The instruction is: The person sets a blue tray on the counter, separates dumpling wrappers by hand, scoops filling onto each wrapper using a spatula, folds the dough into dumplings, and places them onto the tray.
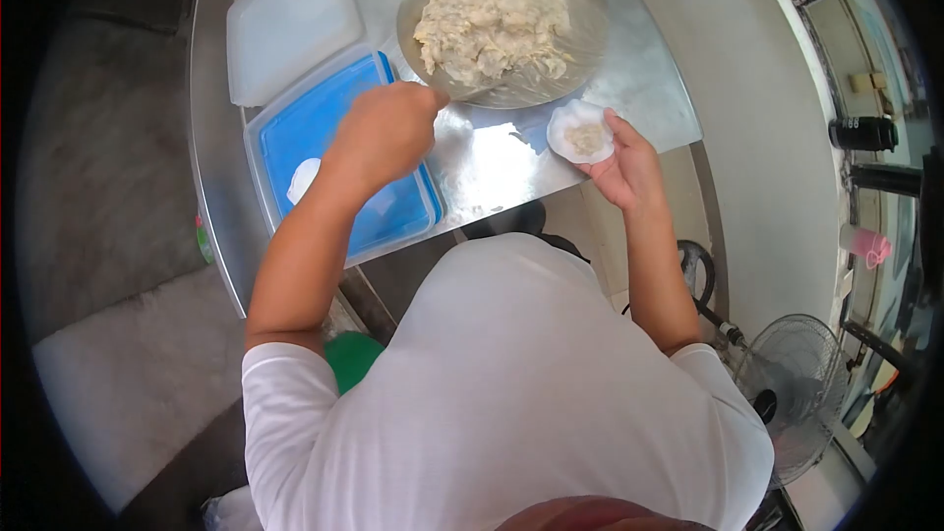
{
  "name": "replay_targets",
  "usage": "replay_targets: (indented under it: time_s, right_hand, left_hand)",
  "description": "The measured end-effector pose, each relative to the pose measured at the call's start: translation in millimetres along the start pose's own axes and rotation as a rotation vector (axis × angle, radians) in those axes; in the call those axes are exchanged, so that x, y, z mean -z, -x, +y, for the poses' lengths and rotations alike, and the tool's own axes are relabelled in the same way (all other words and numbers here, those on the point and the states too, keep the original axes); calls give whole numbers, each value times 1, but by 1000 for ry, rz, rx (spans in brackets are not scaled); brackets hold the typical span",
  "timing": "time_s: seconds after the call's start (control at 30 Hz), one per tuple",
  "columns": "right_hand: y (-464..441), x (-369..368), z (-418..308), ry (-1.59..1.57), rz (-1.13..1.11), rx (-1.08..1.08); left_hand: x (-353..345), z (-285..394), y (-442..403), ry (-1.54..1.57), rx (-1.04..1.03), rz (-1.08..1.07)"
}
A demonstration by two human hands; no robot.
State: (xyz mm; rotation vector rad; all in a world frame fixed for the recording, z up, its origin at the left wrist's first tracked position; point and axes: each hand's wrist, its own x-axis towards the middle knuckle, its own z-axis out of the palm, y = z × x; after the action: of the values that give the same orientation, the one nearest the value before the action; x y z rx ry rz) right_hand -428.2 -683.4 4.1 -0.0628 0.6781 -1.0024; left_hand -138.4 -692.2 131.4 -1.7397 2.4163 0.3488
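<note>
Plain white shirt [511, 364], short hemmed sleeves [285, 388], bare hands [389, 136]

bowl [591, 25] ahead of me, tray [393, 221] at left, fan [801, 379] off right beyond the table [654, 88].
from my remote seat i have filling [497, 15] in the bowl, far middle; nearer and left lies the tray with a wrapper [303, 180] in it, a lid or tub [295, 29] just beyond. the left hand [386, 133] is over the tray's right edge; the right hand [630, 167], at the table's near edge, has a second wrapper [560, 141].
</note>
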Motion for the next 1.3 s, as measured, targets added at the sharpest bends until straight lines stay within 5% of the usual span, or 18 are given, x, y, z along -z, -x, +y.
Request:
replay_targets:
  time_s: [0.13, 0.2, 0.37, 0.43, 0.67, 0.77, 0.83, 1.07, 1.13, 1.3]
  right_hand:
    - [-7, -4, 8, -10, -2, -20]
    - [-11, -10, 10, -10, -10, -33]
    - [-11, -12, 13, 45, -50, -38]
    - [-11, -16, 12, 51, -38, -45]
    - [-13, -13, 16, 60, -33, -61]
    - [-14, -12, 17, 81, -19, -47]
    - [-14, -13, 18, 67, -29, -54]
    - [-17, -12, 19, 56, -58, -57]
    - [-19, -10, 19, 57, -58, -59]
    - [-18, -15, 20, 53, -27, -67]
  left_hand:
    - [1, -8, 8, 79, 64, 160]
    - [-5, -9, 4, 29, -44, 26]
    - [14, -10, 8, 127, 99, 57]
    - [19, -5, 11, -57, 69, -87]
    - [24, -5, 10, -42, 146, -55]
    - [22, -1, 13, 4, -32, -26]
    - [32, -7, 9, 72, 115, -53]
    - [18, 0, 10, 100, 0, -71]
    - [21, -9, 4, 111, 144, 3]
    - [11, -9, 6, 44, 20, -41]
